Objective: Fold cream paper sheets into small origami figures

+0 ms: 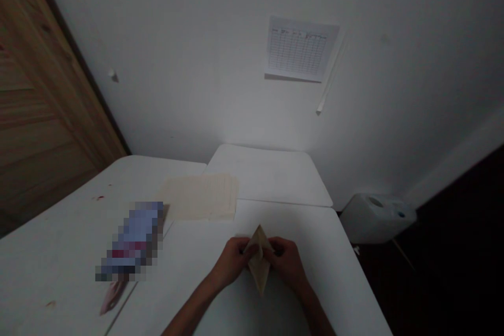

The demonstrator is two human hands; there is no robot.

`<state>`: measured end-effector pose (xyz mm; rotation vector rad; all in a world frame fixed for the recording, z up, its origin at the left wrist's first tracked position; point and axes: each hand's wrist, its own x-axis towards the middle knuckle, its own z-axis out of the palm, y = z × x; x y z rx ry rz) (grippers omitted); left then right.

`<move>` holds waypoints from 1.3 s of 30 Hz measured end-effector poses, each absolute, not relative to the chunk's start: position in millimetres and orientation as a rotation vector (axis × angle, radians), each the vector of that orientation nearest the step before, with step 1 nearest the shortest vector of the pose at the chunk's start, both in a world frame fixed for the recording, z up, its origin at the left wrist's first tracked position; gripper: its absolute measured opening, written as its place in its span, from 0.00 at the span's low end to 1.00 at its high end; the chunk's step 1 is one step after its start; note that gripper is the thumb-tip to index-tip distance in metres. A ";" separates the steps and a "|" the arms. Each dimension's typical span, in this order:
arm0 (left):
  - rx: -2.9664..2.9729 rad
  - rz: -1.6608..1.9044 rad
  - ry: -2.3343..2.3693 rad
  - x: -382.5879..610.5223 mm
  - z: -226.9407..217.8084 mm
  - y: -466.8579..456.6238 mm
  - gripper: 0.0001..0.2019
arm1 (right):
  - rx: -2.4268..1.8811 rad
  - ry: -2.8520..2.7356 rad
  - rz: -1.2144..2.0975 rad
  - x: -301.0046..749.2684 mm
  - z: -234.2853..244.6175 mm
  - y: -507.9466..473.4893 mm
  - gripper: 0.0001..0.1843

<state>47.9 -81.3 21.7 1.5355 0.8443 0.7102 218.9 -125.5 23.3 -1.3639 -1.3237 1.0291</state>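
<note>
A small folded piece of tan paper (260, 268), pointed at top and bottom, is held between both hands just above the white table (189, 294). My left hand (233, 261) pinches its left side with fingers closed. My right hand (286, 261) pinches its right side the same way. Both forearms reach in from the bottom edge.
A stack of tan paper sheets (200, 197) lies farther back on the table. A blurred blue and red object (132, 241) lies to the left, with a pinkish item (112, 296) beneath it. A printed chart (299, 50) hangs on the wall. A white container (376, 215) stands to the right.
</note>
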 end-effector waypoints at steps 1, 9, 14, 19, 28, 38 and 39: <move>1.536 0.705 0.832 48.1 22.5 -81.6 0.25 | -1.387 -1.342 1.008 219.0 23.2 -124.8 0.15; 1.545 0.680 0.854 47.4 22.6 -82.1 0.24 | -1.423 -1.355 1.016 219.6 13.1 -122.5 0.13; 1.598 0.795 0.952 46.1 26.9 -82.4 0.18 | -1.425 -1.376 1.000 223.0 13.2 -123.5 0.13; 1.733 0.945 1.005 47.6 44.2 -82.8 0.19 | -1.459 -1.400 0.991 226.4 18.4 -124.8 0.12; 1.784 0.934 0.939 43.2 53.1 -70.2 0.16 | -1.493 -1.456 1.007 226.0 27.9 -122.1 0.09; 1.867 0.825 0.938 39.5 66.4 -72.9 0.15 | -1.494 -1.519 1.004 224.3 33.8 -119.6 0.12; 1.872 0.815 0.918 38.4 67.3 -73.5 0.16 | -1.497 -1.516 1.004 224.4 33.2 -119.2 0.12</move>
